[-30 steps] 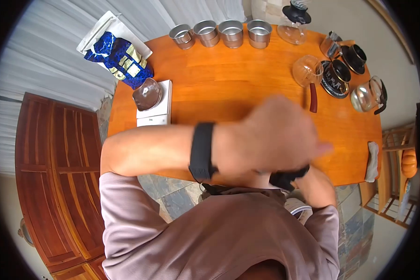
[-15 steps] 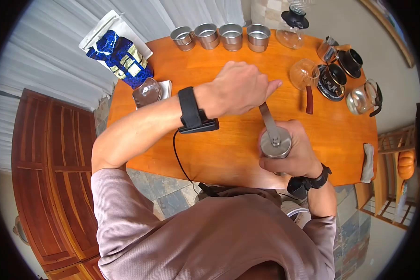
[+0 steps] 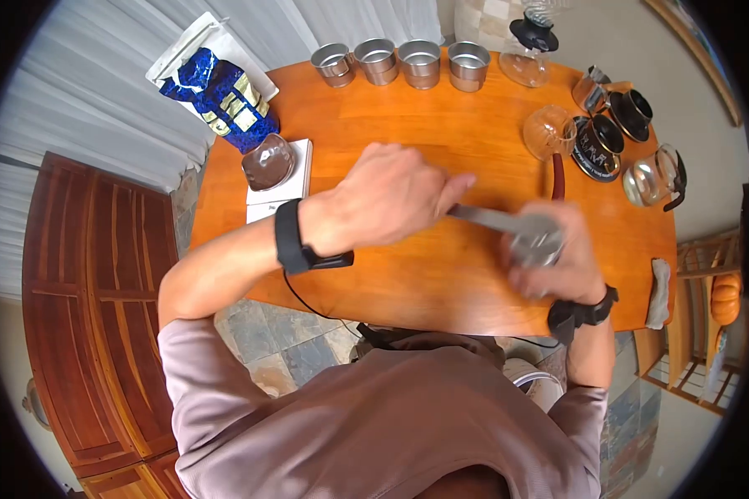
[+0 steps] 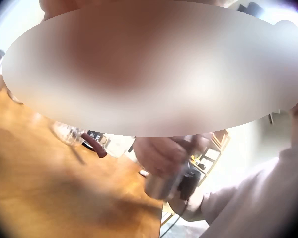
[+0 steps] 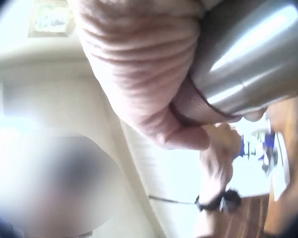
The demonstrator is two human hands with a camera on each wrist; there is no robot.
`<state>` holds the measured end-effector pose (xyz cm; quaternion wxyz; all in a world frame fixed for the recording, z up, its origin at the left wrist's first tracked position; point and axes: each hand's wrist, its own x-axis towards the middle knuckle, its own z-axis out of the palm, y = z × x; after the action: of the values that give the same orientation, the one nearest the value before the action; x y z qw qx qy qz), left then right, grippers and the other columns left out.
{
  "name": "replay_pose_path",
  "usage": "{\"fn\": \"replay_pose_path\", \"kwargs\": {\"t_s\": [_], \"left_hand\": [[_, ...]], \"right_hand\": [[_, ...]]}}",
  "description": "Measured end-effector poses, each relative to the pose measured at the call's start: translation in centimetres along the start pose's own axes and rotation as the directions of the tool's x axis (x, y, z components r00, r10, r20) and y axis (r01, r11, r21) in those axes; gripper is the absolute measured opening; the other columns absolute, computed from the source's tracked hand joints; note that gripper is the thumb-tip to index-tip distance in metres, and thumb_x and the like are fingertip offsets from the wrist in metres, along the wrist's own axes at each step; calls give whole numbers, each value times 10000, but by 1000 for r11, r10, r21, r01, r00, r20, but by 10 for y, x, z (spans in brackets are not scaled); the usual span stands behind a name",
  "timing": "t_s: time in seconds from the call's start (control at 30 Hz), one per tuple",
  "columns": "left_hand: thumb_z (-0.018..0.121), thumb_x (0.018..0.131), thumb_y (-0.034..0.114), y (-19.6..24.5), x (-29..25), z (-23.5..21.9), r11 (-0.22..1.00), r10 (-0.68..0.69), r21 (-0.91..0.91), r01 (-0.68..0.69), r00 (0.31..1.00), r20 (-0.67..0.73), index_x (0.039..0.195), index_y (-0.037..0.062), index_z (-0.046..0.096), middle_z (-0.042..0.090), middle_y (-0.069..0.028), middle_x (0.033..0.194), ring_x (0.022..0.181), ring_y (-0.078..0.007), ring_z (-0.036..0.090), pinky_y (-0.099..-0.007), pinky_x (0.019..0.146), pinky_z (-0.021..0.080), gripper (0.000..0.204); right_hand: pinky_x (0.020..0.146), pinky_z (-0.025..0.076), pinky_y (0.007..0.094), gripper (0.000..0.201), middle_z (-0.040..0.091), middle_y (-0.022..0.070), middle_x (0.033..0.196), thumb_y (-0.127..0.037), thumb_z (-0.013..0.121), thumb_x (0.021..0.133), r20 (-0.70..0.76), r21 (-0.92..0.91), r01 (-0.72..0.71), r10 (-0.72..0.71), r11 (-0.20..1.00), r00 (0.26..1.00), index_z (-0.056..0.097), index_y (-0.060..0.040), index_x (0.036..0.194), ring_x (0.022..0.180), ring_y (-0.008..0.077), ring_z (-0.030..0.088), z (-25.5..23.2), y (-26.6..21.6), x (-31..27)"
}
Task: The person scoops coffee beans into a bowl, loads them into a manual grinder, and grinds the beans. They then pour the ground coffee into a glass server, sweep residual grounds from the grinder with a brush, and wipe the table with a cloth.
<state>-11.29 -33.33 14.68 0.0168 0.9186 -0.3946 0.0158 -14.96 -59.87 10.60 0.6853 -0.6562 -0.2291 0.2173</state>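
one held grinder [image 3: 538, 241]; vessel lettering [image 3: 592, 155] illegible

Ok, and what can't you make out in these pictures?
Outer end of crank: head view, hidden by left hand.
Rest of grinder: right wrist view, cut off by edge.
Marking on scale: head view, too small.
Upper scene: left wrist view, blurred patch over it.

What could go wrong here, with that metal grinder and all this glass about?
The right hand might bump the glass pot, whose red-brown handle points towards it. The grinder could twist or slip if the left hand pushes the crank hard, since the right hand alone grips its body.
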Motion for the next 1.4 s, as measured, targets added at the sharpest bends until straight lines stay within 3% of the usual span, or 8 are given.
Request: {"fn": "replay_pose_path", "kwargs": {"t_s": [0.2,0.27,0.5,0.63,0.7,0.97,1.07,1.4], "left_hand": [[594,1006,346,54,32,-16,944,322,27,-329,901,-291,753,156,687,578,-67,541,476,-284,594,-414,441,440,329],[613,990,370,73,17,-27,941,299,-87,-326,925,-236,721,160,675,573,-59,536,473,-285,594,-426,446,444,346],[560,1036,423,2,-3,12,997,-51,-57,46,994,-93,688,133,651,590,-69,547,490,-293,613,-439,434,441,461],[536,1049,401,63,28,-14,882,409,-131,-452,874,-264,666,99,646,643,-85,605,526,-318,628,-444,447,455,499],[529,1049,395,69,10,-24,908,374,-76,-413,876,-304,672,93,649,654,-89,621,534,-325,631,-447,454,457,497],[541,1032,361,24,30,-4,993,21,-110,-32,995,-102,687,92,649,628,-98,569,481,-328,601,-435,450,445,451],[599,962,306,67,40,-18,893,413,-11,-450,829,-377,780,168,667,571,-42,509,452,-293,591,-417,427,437,239],[537,1049,339,41,50,7,940,334,50,-339,875,-351,743,100,659,573,-66,521,503,-309,611,-436,436,441,407]], "right_hand": [[612,510,293,228,675,9,750,-202,799,750,323,-388,-336,469,858,822,674,-76,893,626,142,637,84,4,43],[548,474,273,187,651,13,732,-158,742,756,-772,447,689,-143,571,620,638,-58,876,561,126,581,94,51,56],[728,542,312,295,653,14,803,-170,808,654,288,-238,164,-92,957,953,660,-85,894,844,102,662,34,-12,-5],[719,551,329,235,651,7,755,-241,793,688,251,-282,-25,99,959,963,647,-120,827,823,92,670,92,27,29],[729,555,340,277,647,18,767,-244,753,715,-571,168,115,1,979,821,637,-89,914,832,114,660,66,37,36],[714,559,291,513,706,82,887,-196,856,654,350,-323,136,-15,937,937,630,-48,1090,847,159,703,74,-4,5],[840,558,306,549,699,89,984,-180,796,756,-132,667,-59,196,743,972,588,-69,1252,943,171,686,60,56,7],[726,518,255,435,675,19,793,-270,754,742,296,-240,56,18,969,955,667,7,1066,801,122,671,68,2,3]]}}
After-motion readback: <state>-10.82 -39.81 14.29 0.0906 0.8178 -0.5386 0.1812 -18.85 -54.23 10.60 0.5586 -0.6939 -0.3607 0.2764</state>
